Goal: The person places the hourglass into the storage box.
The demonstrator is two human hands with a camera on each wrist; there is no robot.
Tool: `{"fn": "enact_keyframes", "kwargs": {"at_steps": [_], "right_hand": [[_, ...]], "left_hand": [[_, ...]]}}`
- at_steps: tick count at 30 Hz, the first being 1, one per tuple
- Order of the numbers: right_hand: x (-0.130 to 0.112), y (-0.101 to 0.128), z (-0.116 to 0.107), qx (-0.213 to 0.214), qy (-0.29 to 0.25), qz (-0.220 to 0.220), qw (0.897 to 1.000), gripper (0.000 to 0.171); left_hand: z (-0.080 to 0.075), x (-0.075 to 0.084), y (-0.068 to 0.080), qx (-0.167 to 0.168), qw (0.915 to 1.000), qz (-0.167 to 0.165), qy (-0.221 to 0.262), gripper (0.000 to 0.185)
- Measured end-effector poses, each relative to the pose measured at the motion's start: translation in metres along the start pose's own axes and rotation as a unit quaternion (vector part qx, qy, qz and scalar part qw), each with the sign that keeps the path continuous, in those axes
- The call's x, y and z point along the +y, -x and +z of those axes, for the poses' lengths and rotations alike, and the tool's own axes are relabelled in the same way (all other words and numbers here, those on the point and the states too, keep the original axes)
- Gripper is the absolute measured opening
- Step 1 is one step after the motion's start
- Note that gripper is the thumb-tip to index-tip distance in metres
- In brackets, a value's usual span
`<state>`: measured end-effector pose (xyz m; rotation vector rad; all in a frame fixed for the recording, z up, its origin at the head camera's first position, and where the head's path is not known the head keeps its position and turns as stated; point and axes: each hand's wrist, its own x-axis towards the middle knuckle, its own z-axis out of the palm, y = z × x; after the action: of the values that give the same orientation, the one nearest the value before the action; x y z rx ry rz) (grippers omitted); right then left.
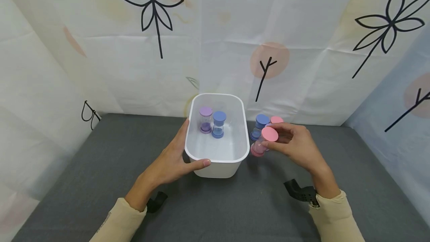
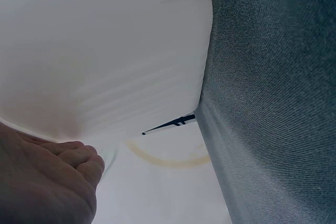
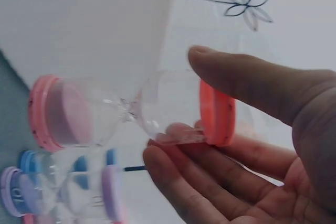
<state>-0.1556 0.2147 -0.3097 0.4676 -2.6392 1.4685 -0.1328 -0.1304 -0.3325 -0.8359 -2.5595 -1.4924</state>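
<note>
My right hand (image 1: 295, 145) pinches a pink hourglass (image 1: 269, 134) by its upper cap, between thumb and fingers. It leans, lower end toward the bin; the right wrist view shows pink sand (image 3: 76, 111) in the end away from my hand. My left hand (image 1: 171, 160) rests against a white plastic bin (image 1: 218, 169), fingers along its left wall and thumb at the front rim. Inside the bin stand a purple hourglass (image 1: 206, 119) and a blue hourglass (image 1: 218, 124).
Right of the bin, another blue hourglass (image 1: 260, 127) and a pink-capped one (image 1: 276, 119) stand on the grey tabletop (image 1: 215, 212); a purple hourglass (image 3: 112, 192) is among them. Patterned white cloth (image 1: 221, 29) hangs behind the table.
</note>
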Motion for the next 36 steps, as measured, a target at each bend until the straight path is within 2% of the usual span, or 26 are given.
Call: {"fn": "enact_keyframes", "kwargs": {"at_steps": [3,8,11,13,16,19,25,29,36], "right_hand": [[-0.008,0.004,-0.003,0.037,-0.025,-0.027,0.999,0.052],[-0.019,0.008,-0.005,0.104,-0.023,-0.068,0.992,0.047],[-0.023,0.010,-0.006,0.132,-0.033,-0.085,0.987,0.047],[-0.026,0.010,-0.006,0.143,-0.068,-0.100,0.982,0.047],[-0.030,0.011,-0.006,0.155,-0.137,-0.127,0.970,0.047],[-0.035,0.011,-0.003,0.159,-0.207,-0.152,0.953,0.048],[-0.041,0.012,0.008,0.170,-0.259,-0.189,0.932,0.049],[-0.043,0.012,0.016,0.173,-0.261,-0.193,0.930,0.051],[-0.043,0.011,0.028,0.169,-0.258,-0.183,0.933,0.053]], "left_hand": [[0.002,-0.008,-0.001,0.001,0.9999,0.003,-0.010,0.116],[0.007,-0.034,-0.003,0.004,0.9994,0.005,-0.035,0.118],[0.008,-0.039,-0.004,0.005,0.9994,0.002,-0.034,0.118],[0.008,-0.039,-0.004,0.005,0.9994,0.000,-0.033,0.119],[0.008,-0.038,-0.004,0.008,0.9994,-0.001,-0.033,0.119],[0.008,-0.037,-0.004,0.008,0.9995,0.004,-0.032,0.118],[0.007,-0.037,-0.004,0.009,0.9994,0.005,-0.034,0.118],[0.007,-0.037,-0.004,0.009,0.9992,0.004,-0.037,0.118],[0.008,-0.037,-0.004,0.008,0.9992,-0.002,-0.039,0.118]]}}
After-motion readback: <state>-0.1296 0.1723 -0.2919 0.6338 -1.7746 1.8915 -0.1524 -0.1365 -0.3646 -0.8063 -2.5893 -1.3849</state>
